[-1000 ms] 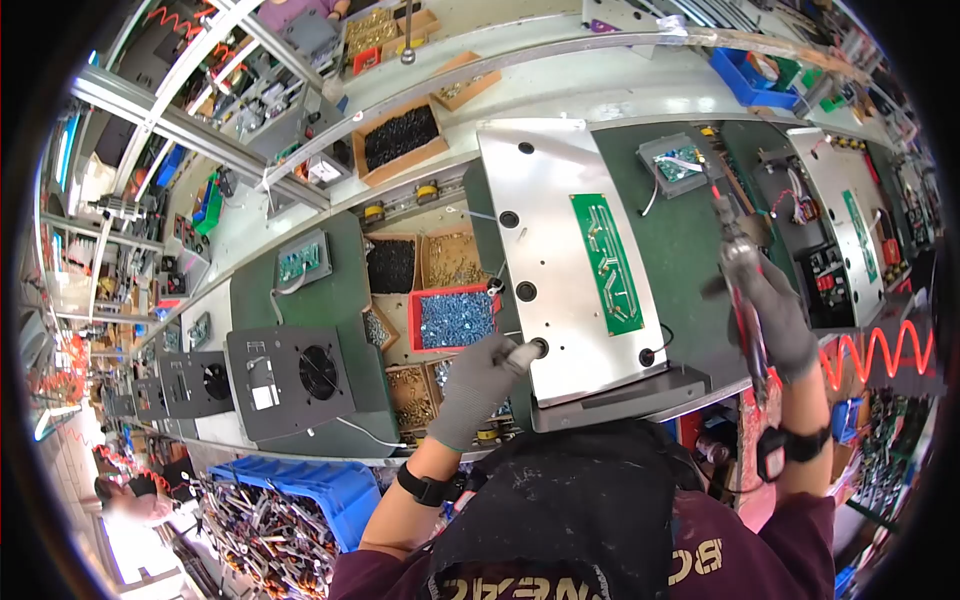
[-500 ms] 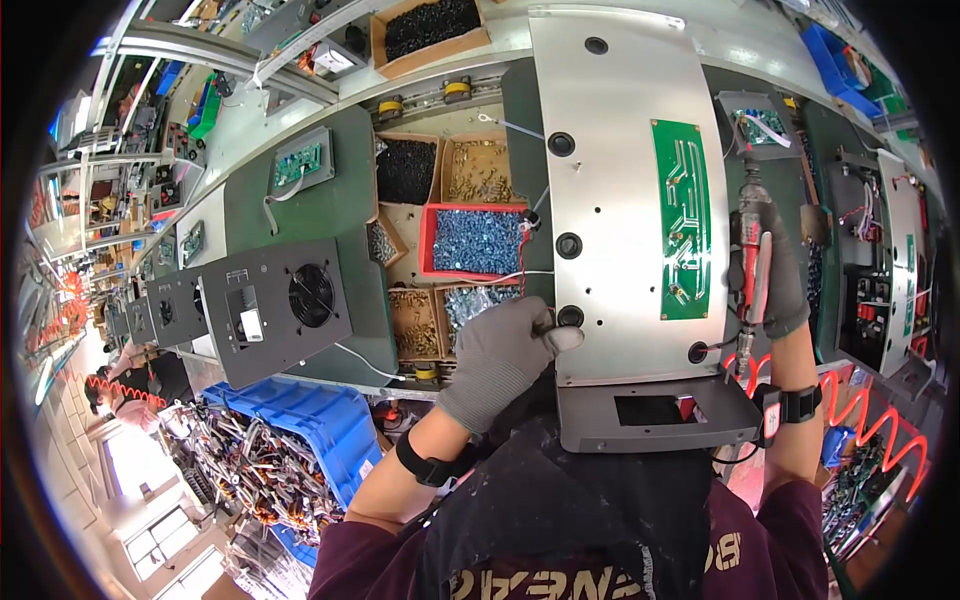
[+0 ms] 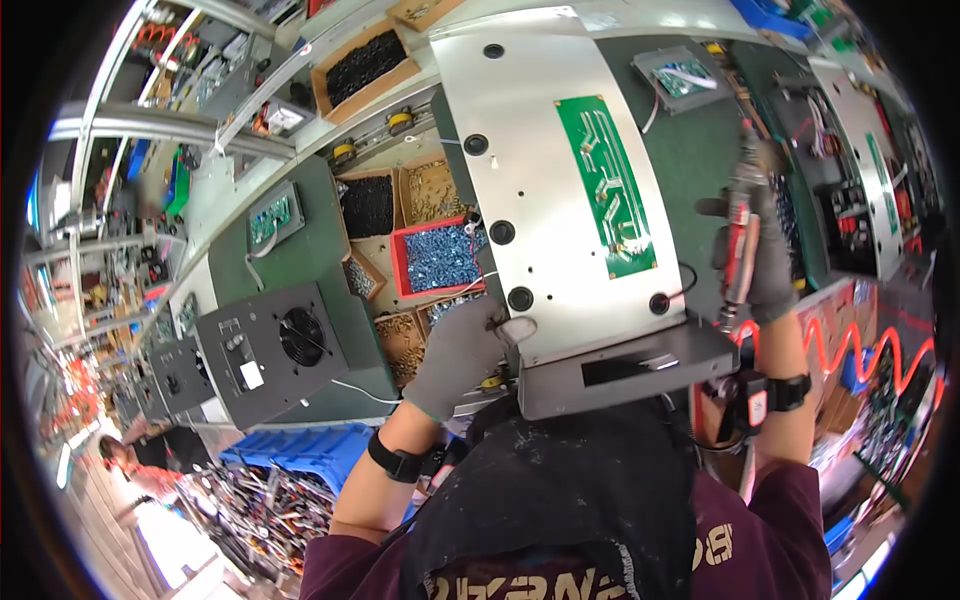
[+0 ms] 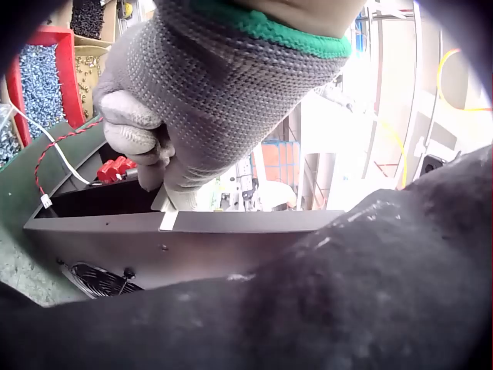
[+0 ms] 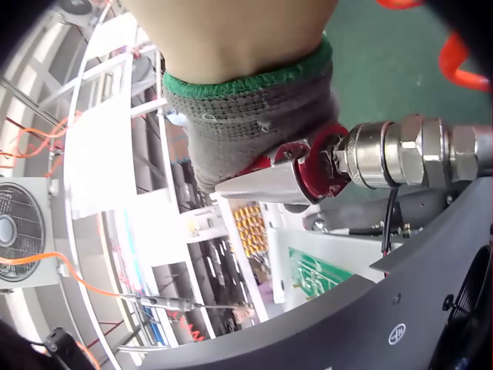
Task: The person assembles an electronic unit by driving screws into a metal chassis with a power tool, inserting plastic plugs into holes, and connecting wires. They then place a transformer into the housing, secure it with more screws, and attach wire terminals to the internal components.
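Observation:
A long silver metal panel (image 3: 560,300) with a green circuit board (image 3: 608,190) set in it lies on a dark housing (image 3: 620,372) in front of the person. My gloved left hand (image 3: 455,355) grips the panel's near left corner, its thumb just below a black grommet (image 3: 520,298). In the left wrist view the fingers (image 4: 131,127) are curled at the housing's edge. To the panel's right, my gloved right hand (image 3: 772,255) holds a red and silver air screwdriver (image 3: 738,235), its tip pointing away from the person. A metal hose coupling (image 5: 393,154) shows at its rear end.
Left of the panel stand a red bin of blue screws (image 3: 400,268) and cardboard boxes of black (image 3: 368,207) and brass parts (image 3: 432,190). A dark fan housing (image 3: 265,350) lies further left. Another panelled unit (image 3: 870,190) is at right, with a coiled orange hose (image 3: 850,360) nearby.
The head view has shifted and turned. My left thumb has moved from the grommet toward the panel's near edge. The air screwdriver has moved a little right, away from the small board tray.

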Demonstrator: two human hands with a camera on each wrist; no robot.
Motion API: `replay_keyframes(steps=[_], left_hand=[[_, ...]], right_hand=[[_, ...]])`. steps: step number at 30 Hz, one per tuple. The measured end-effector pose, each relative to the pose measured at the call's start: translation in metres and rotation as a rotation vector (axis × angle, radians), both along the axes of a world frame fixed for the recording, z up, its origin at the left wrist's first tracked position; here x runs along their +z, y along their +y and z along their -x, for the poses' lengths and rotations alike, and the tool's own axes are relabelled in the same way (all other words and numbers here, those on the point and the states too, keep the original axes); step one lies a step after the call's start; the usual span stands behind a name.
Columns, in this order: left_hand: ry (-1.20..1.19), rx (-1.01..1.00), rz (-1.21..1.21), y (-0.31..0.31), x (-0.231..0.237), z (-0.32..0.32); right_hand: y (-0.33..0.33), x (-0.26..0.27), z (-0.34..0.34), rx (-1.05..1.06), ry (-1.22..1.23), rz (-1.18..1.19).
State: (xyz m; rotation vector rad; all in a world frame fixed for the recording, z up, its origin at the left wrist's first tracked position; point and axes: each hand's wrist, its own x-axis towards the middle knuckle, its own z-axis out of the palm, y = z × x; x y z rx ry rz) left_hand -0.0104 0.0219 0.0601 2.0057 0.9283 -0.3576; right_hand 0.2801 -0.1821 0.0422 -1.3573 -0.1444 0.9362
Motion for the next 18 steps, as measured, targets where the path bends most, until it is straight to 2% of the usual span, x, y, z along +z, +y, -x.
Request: replay_keyframes(steps=[1, 3, 5, 6, 8, 10, 11, 12, 13, 14, 15, 17, 18], left_hand=[[-0.020, -0.009, 0.030, 0.002, -0.002, 0.001], [-0.009, -0.060, 0.046, 0.005, -0.005, 0.002], [0.013, -0.074, 0.122, 0.007, -0.006, -0.001], [0.010, -0.048, 0.127, 0.004, -0.005, -0.004], [0.010, -0.073, 0.134, 0.003, -0.008, -0.006], [-0.038, 0.033, 0.246, 0.002, -0.019, -0.004], [-0.019, -0.006, 0.240, -0.001, -0.019, -0.004], [-0.075, 0.068, 0.288, -0.005, -0.017, -0.005], [-0.131, 0.145, 0.335, -0.009, -0.015, -0.007], [-0.077, 0.127, 0.254, -0.011, -0.013, -0.010], [-0.065, 0.100, 0.242, -0.013, -0.014, -0.012], [-0.047, 0.185, 0.203, -0.016, -0.017, -0.018], [-0.134, 0.384, 0.350, -0.012, -0.029, -0.019]], right_hand=[[-0.014, 0.014, 0.012, -0.107, -0.117, 0.062], [-0.055, 0.032, 0.037, -0.255, -0.201, 0.136], [-0.111, 0.021, 0.070, -0.399, -0.032, 0.065], [-0.121, 0.032, 0.103, -0.426, 0.008, 0.060], [-0.154, 0.018, 0.155, -0.451, -0.085, 0.141], [-0.174, 0.015, 0.202, -0.340, -0.018, 0.171], [-0.174, 0.025, 0.219, -0.166, 0.032, 0.144], [-0.180, 0.015, 0.233, -0.027, 0.059, 0.090], [-0.176, 0.011, 0.246, -0.044, 0.175, 0.061], [-0.160, 0.019, 0.257, -0.056, 0.187, 0.116], [-0.157, -0.002, 0.274, -0.015, 0.147, 0.122], [-0.142, -0.013, 0.288, 0.105, -0.144, 0.215], [-0.133, -0.012, 0.291, 0.136, -0.137, 0.230]])
